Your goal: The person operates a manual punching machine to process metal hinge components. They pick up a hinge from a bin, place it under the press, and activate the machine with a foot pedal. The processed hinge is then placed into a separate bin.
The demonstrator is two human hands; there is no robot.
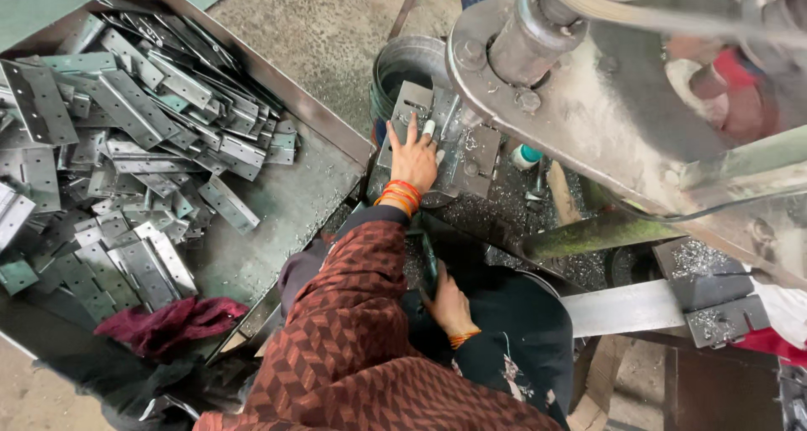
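Right hand (448, 306) sits low by the lap, fingers curled on a dark metal strip (429, 263). Further out, left hand (414, 158) presses flat, fingers spread, on a grey metal plate (409, 111) at the press bed. Off left, perforated plates (126, 145) heap in a tray (294, 204).

Metal tray (303, 204) at left, heap of perforated metal plates (126, 145) filling its far-left part, stray plate (229, 204) near tray's right edge. Cloth (172, 320) at tray's near edge. Press bed (471, 162) right of tray, beyond its right edge. Left hand (414, 158) on flat plate (409, 111) at bed's far-left corner. Round bucket (403, 65) behind that plate. Right hand (447, 303) nearer, on lap, below bed's near edge. Flywheel and shaft (538, 27) overhead at right. Small bottle (526, 155) on bed's right side
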